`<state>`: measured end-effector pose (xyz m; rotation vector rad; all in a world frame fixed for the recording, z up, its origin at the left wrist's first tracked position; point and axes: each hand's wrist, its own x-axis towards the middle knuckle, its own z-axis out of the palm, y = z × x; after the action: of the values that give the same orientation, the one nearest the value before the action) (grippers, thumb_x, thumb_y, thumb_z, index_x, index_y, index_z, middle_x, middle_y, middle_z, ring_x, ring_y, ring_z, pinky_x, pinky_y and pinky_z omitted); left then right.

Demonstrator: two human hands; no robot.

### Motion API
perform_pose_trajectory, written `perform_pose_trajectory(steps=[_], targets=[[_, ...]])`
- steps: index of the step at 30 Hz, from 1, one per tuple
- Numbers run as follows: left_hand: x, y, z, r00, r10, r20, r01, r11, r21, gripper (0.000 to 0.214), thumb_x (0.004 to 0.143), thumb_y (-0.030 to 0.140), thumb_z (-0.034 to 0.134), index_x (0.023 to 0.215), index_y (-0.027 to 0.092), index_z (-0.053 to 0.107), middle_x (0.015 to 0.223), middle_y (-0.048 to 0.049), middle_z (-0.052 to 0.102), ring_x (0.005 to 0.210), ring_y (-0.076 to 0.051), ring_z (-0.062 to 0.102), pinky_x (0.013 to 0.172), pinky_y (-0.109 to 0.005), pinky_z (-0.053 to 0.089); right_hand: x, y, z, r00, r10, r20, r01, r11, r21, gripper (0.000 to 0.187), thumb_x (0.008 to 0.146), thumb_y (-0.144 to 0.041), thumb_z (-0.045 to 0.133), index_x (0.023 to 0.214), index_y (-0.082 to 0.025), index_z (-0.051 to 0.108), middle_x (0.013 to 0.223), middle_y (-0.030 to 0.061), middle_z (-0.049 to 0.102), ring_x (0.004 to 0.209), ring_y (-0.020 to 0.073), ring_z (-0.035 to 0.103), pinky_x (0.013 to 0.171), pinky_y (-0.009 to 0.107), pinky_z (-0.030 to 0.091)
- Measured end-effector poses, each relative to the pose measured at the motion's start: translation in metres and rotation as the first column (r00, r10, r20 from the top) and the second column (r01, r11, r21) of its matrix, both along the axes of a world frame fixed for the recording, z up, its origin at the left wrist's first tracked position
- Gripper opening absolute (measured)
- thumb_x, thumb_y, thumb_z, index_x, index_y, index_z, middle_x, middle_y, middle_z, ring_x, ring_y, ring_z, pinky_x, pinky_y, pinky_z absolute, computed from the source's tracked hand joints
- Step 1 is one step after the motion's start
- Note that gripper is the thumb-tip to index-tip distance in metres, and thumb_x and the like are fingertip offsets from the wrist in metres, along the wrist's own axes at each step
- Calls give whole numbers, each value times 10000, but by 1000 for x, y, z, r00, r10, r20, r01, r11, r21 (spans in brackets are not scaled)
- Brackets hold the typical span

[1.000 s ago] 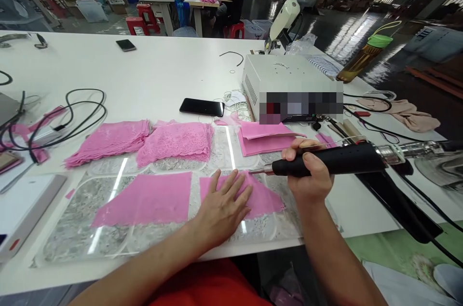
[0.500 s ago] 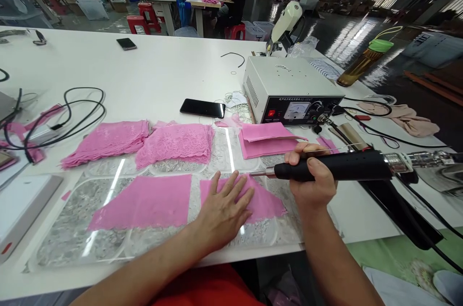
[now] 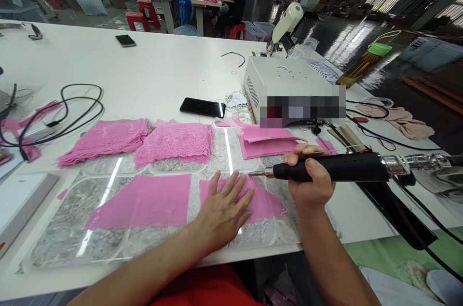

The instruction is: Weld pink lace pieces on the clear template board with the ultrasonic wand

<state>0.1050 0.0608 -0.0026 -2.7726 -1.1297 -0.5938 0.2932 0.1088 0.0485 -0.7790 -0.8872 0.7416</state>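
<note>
A narrow gap parts 2 flat pink fabric pieces [image 3: 265, 203] near the counter's [image 3: 162, 69] front edge. The left hand [image 3: 221, 214] spreads its fingers over 1; the right hand's [image 3: 311, 194] fingers wrap a black tool [image 3: 356, 167], metal tip [image 3: 263, 172] at that fabric's far edge.

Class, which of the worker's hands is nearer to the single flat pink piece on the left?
Left. The left hand lies on the neighbouring pink piece, just right of the flat left piece; the right hand, holding the black tool, is farther right.
</note>
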Motion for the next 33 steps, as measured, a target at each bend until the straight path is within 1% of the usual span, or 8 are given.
perform_pose_trajectory(steps=[6, 12, 16, 20, 23, 25, 28, 33], targets=[[0, 0, -2, 1000, 0, 3, 0, 1000, -21, 387, 959, 416, 494, 1283, 214, 559, 1379, -103, 547, 1331, -312, 441, 1146, -591, 166, -3, 0, 2, 1000, -11, -16, 11, 1000, -12, 90, 665, -253, 605, 716, -211, 544, 736, -23, 532, 548, 97, 507, 580, 298, 455], [-1, 1, 0, 1000, -1, 12, 1, 999, -35, 406, 957, 438, 493, 1294, 222, 554, 1391, -98, 540, 1341, -319, 429, 1139, -595, 199, 0, 1, 5, 997, -29, -71, 29, 1000, -1, 101, 646, -251, 595, 730, -205, 564, 748, -18, 544, 539, 93, 505, 574, 295, 443], [-10, -5, 10, 1000, -14, -9, 14, 1000, -7, 402, 984, 428, 440, 1302, 206, 549, 1412, -96, 519, 1352, -318, 413, 1157, -590, 138, 11, -3, 7, 991, -60, -118, 62, 998, 15, 85, 640, -247, 547, 707, -195, 557, 717, -11, 524, 526, 91, 487, 541, 279, 418], [-26, -14, 17, 999, -32, -41, 34, 999, 40, 365, 1007, 373, 400, 1270, 185, 569, 1375, -81, 556, 1343, -288, 427, 1178, -560, 57, 13, -6, 8, 988, -60, -143, 65, 998, 27, 95, 631, -251, 532, 699, -192, 564, 693, -10, 521, 516, 91, 479, 522, 269, 406], [-36, -17, 14, 999, 35, -25, -35, 999, 20, 360, 1007, 382, 400, 1253, 195, 583, 1359, -62, 574, 1326, -270, 448, 1186, -535, 48, 3, -7, 5, 991, -29, -134, 32, 999, 20, 117, 636, -255, 542, 726, -191, 581, 718, -8, 533, 534, 91, 491, 545, 276, 426], [-40, -18, 11, 996, 84, -14, -83, 996, 6, 366, 1004, 397, 403, 1257, 204, 583, 1362, -58, 572, 1327, -270, 447, 1184, -536, 56, -6, -8, 1, 993, 15, -116, -14, 1000, 10, 120, 647, -251, 557, 748, -196, 592, 747, -9, 545, 552, 91, 502, 573, 286, 448], [-41, -17, 7, 996, 88, -24, -88, 996, 5, 379, 1000, 417, 405, 1265, 210, 580, 1365, -59, 571, 1330, -278, 442, 1178, -551, 52, -15, -10, -4, 993, 68, -96, -68, 998, 3, 123, 663, -252, 577, 775, -208, 600, 781, -13, 550, 564, 91, 510, 587, 294, 462], [-40, -16, 4, 995, 96, 5, -96, 995, -1, 393, 979, 464, 437, 1243, 216, 592, 1354, -58, 578, 1320, -274, 453, 1178, -541, 42, -19, -10, -6, 996, 72, -58, -72, 997, -2, 118, 670, -245, 585, 780, -205, 600, 794, -13, 548, 577, 86, 512, 611, 294, 465]])
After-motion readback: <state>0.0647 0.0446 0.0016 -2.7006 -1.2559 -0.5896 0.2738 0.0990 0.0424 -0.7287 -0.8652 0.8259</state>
